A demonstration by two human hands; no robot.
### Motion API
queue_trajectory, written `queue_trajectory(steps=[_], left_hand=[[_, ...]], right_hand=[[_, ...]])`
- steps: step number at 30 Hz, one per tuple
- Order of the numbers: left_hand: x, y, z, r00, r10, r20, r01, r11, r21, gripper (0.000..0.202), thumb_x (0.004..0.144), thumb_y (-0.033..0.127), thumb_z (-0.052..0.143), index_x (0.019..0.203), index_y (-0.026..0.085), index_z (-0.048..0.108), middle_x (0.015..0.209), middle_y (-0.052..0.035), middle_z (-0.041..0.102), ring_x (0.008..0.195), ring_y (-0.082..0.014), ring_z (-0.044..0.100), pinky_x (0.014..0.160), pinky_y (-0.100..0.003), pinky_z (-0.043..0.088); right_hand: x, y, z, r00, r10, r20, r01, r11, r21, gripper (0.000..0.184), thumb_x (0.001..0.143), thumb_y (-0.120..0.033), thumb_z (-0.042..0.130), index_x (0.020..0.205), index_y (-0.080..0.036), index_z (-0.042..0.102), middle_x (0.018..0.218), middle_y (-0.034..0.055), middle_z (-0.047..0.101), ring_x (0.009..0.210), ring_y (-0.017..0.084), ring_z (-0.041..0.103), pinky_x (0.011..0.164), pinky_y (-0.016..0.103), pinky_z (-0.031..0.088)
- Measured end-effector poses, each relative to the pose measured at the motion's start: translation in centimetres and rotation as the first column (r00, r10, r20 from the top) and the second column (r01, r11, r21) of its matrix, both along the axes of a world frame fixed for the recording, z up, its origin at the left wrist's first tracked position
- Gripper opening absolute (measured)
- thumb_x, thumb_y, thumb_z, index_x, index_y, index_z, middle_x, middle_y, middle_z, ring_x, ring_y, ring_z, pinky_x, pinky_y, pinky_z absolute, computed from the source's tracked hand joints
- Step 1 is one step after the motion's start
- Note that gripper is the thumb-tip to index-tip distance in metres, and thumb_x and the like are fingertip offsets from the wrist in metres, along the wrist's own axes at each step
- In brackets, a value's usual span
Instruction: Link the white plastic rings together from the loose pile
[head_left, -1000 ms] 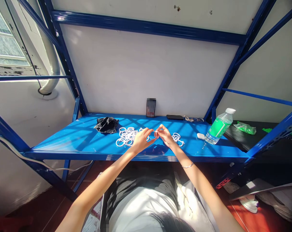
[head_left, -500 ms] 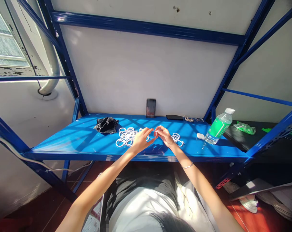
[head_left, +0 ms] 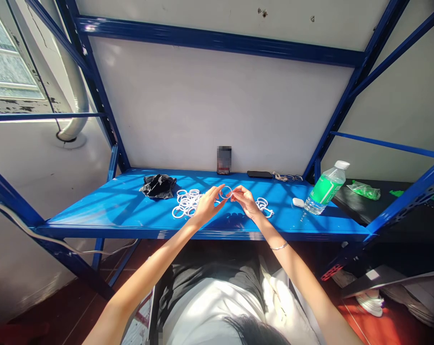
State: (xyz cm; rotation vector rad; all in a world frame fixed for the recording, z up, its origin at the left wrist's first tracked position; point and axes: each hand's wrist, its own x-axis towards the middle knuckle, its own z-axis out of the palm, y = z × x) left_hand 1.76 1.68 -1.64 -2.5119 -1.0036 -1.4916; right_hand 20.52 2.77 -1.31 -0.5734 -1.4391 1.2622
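Note:
Between my hands, above the blue shelf, a white ring (head_left: 226, 192) is held up with its round opening facing me. My left hand (head_left: 209, 201) grips it at its left side between thumb and fingers. On its right edge the fingertips of my right hand (head_left: 246, 200) pinch it. A heap of white rings (head_left: 185, 203) lies on the shelf just left of my left hand. To the right of my right hand rests a smaller group of white rings (head_left: 263, 206), partly hidden by that hand.
A crumpled black plastic bag (head_left: 158, 186) sits at the shelf's left. At the right stand a water bottle (head_left: 325, 188) and a small white case (head_left: 298, 202). A black phone (head_left: 259, 174) and a cable (head_left: 287, 177) lie at the back. Blue posts frame both sides.
The ring has turned from nearly edge-on, mostly hidden by fingers, to showing its full circle. My fingers have shifted slightly around it; both arms stay nearly in place.

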Motion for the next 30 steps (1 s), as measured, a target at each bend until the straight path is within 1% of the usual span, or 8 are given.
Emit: queue_trajectory(steps=[3,7,11,14,19,23,26,30], left_hand=[[-0.1,0.1,0.2,0.994,-0.087,0.059,0.087,0.996,-0.004,0.041,0.094,0.033,0.051,0.134,0.024,0.044,0.089,-0.0022,0.06,0.069,-0.0112,0.058,0.062,-0.024,0.052],[-0.2,-0.2,0.8,0.968,-0.194,0.162,0.214,0.97,-0.116,0.037,0.094,0.031,0.053,0.13,0.023,0.048,0.094,-0.004,0.063,0.075,-0.012,0.062,0.066,-0.025,0.055],[-0.4,-0.6,1.4,0.936,-0.208,0.285,0.27,0.942,-0.2,0.02,0.092,0.032,0.054,0.103,0.018,0.062,0.095,-0.0061,0.064,0.08,-0.0145,0.064,0.068,-0.025,0.056],[-0.7,-0.7,1.8,0.928,-0.218,0.303,0.287,0.935,-0.206,0.02,0.09,0.034,0.057,0.089,0.016,0.066,0.094,-0.0077,0.063,0.082,-0.0167,0.064,0.064,-0.024,0.055],[-1.2,-0.6,2.2,0.955,-0.251,0.155,0.273,0.952,-0.14,0.022,0.092,0.031,0.052,0.093,0.019,0.071,0.103,-0.0088,0.063,0.097,-0.0201,0.062,0.068,-0.025,0.055],[-1.7,0.1,2.2,0.97,-0.239,0.049,0.242,0.966,-0.087,0.021,0.093,0.029,0.052,0.096,0.021,0.071,0.103,-0.0084,0.064,0.097,-0.0199,0.062,0.073,-0.028,0.054],[-2.3,0.9,2.0,0.975,-0.219,-0.044,0.211,0.968,-0.137,0.021,0.092,0.03,0.053,0.094,0.019,0.071,0.1,-0.0085,0.066,0.089,-0.0186,0.064,0.072,-0.027,0.053],[-3.7,1.9,1.9,0.964,-0.201,-0.172,0.147,0.947,-0.285,0.027,0.091,0.035,0.052,0.088,0.016,0.072,0.095,-0.01,0.069,0.078,-0.0183,0.064,0.065,-0.025,0.049]], right_hand=[[0.0,0.1,0.0,1.0,-0.002,0.001,0.002,1.0,-0.017,0.027,0.075,-0.039,0.075,0.085,-0.021,0.058,0.08,0.0008,0.07,0.071,0.014,0.063,0.072,0.029,0.048],[-0.1,0.2,-0.2,1.0,-0.015,0.015,0.016,0.999,-0.037,0.028,0.074,-0.038,0.076,0.086,-0.021,0.058,0.082,0.0009,0.071,0.072,0.015,0.066,0.071,0.028,0.049],[-0.2,0.2,-0.3,0.999,-0.033,0.032,0.034,0.999,-0.034,0.031,0.07,-0.037,0.079,0.088,-0.022,0.059,0.082,0.0002,0.071,0.073,0.017,0.068,0.071,0.029,0.051],[-0.4,0.1,-0.3,0.999,-0.033,0.028,0.034,0.999,-0.029,0.033,0.068,-0.037,0.081,0.089,-0.022,0.06,0.088,0.0016,0.072,0.078,0.018,0.069,0.076,0.031,0.053],[-0.5,0.3,-0.4,0.993,-0.092,0.071,0.088,0.995,0.049,0.03,0.067,-0.041,0.08,0.083,-0.021,0.063,0.088,0.0028,0.071,0.083,0.019,0.068,0.083,0.035,0.054],[-0.5,0.7,-0.8,0.984,-0.113,0.137,0.099,0.99,0.101,0.03,0.069,-0.042,0.078,0.083,-0.02,0.064,0.086,0.003,0.07,0.084,0.02,0.068,0.086,0.036,0.054],[-0.5,0.9,-1.2,0.976,-0.13,0.177,0.109,0.986,0.127,0.029,0.07,-0.043,0.076,0.084,-0.02,0.063,0.086,0.0032,0.07,0.084,0.019,0.069,0.084,0.036,0.055],[-0.8,0.8,-1.5,0.945,-0.179,0.272,0.123,0.97,0.208,0.022,0.078,-0.04,0.067,0.085,-0.02,0.062,0.088,0.0033,0.069,0.082,0.019,0.069,0.083,0.037,0.054]])
